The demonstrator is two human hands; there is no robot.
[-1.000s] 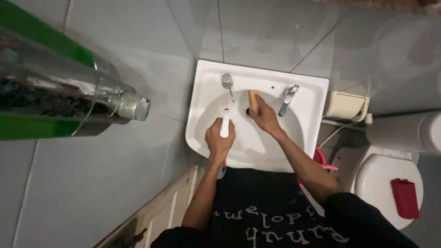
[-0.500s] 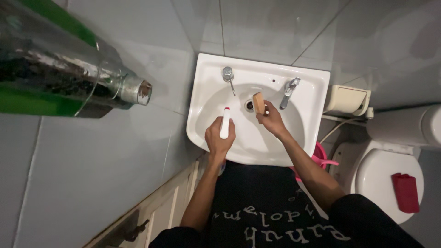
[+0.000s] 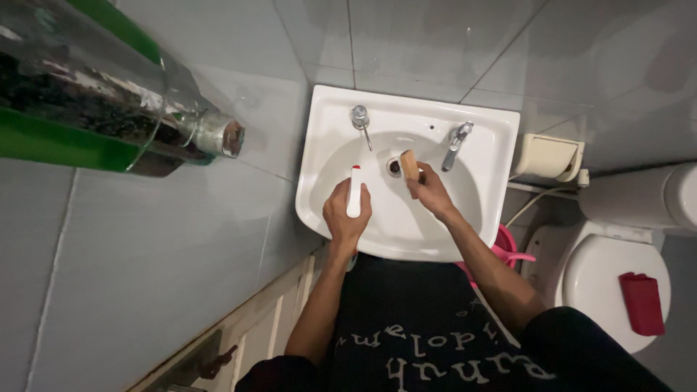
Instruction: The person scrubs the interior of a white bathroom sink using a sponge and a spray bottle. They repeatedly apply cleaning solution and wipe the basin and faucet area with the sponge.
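Note:
I look straight down at a white wall-mounted sink [image 3: 486, 145]. My left hand [image 3: 343, 218] grips a slim white bottle with a red cap [image 3: 354, 190], held over the left part of the basin. My right hand [image 3: 430, 190] holds a tan scrubbing sponge [image 3: 409, 164] pressed against the basin just right of the drain hole [image 3: 394, 167]. Two chrome taps stand on the back rim, one at the left [image 3: 359, 117] and one at the right [image 3: 457, 138].
A green-and-clear bottle [image 3: 94, 109] juts from the tiled wall at the left. A wall holder [image 3: 548, 156] hangs right of the sink, beside a white toilet [image 3: 602, 272] with a red item [image 3: 642, 301] on its lid. A pink bucket [image 3: 508, 250] sits below.
My right hand slid the sponge across the basin bottom toward the drain. The left hand kept the white bottle in much the same spot. My head shifted, so the sink sits lower in view.

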